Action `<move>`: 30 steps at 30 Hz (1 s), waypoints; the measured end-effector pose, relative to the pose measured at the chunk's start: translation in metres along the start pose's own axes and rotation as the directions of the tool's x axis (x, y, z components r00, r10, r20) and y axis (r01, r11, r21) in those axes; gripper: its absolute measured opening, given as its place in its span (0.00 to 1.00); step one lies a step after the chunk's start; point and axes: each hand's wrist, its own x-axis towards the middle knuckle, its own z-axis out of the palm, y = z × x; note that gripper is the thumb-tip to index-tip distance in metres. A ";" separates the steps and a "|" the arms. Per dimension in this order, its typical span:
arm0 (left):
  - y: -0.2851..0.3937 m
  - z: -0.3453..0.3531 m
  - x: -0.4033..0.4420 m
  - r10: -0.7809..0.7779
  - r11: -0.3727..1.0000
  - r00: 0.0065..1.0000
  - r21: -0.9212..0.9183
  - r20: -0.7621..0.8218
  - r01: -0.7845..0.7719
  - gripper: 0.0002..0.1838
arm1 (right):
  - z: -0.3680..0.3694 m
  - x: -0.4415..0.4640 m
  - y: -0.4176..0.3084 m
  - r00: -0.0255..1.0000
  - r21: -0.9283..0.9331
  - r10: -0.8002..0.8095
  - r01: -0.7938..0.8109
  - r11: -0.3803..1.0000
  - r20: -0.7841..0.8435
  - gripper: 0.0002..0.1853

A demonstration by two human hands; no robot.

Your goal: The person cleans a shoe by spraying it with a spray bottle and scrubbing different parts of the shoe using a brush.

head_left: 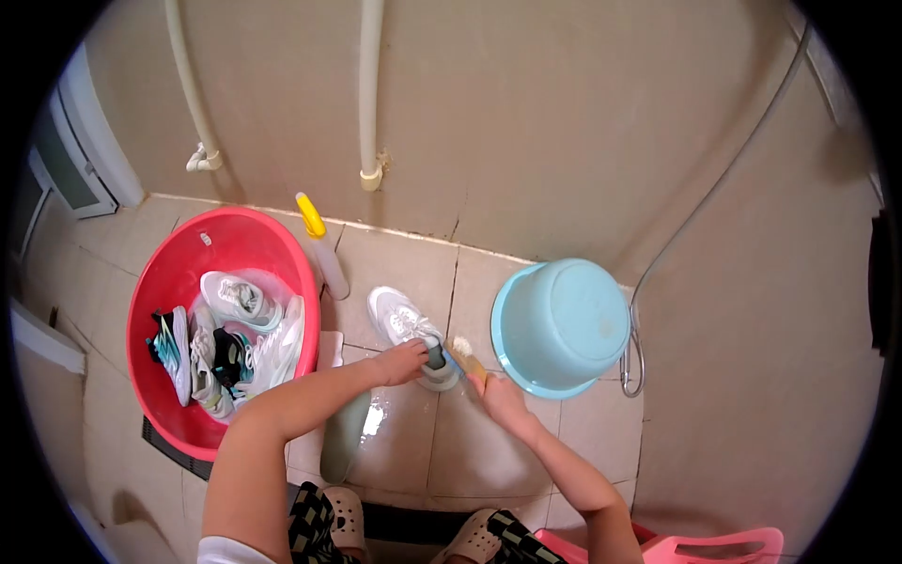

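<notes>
One white shoe (399,315): parked on the tiled floor (489,461), between the red tub (225,226) and the blue basin (573,320), toe pointed at the wall (526,132).
Left hand (404,364): grip curled in at the shoe's opening, shoe held by its collar.
Right hand (505,402): grip wrapped snugly round the handle of a brush (472,362), pale bristles kept right by the heel; whether they're touching can't be told.
Tub: loaded with a jumble of shoes (241,301), mostly white.
Yellow-topped bottle (324,254): stood just beside the tub.
Basin: flipped upside down.
</notes>
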 end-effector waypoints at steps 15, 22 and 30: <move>0.011 0.016 -0.005 -0.125 0.992 0.981 0.017 -0.145 0.129 0.10 | 0.020 0.011 -0.007 0.998 -0.242 -0.048 0.037 0.970 -0.038 0.29; 0.013 0.016 -0.010 -0.058 0.991 0.979 0.111 -0.195 0.081 0.06 | 0.018 0.025 0.015 0.990 -0.039 0.134 -0.133 0.990 0.039 0.32; -0.004 0.000 0.004 0.175 0.984 0.959 0.080 -0.223 -0.161 0.04 | 0.027 0.010 0.027 0.985 0.189 0.169 -0.162 0.969 -0.022 0.35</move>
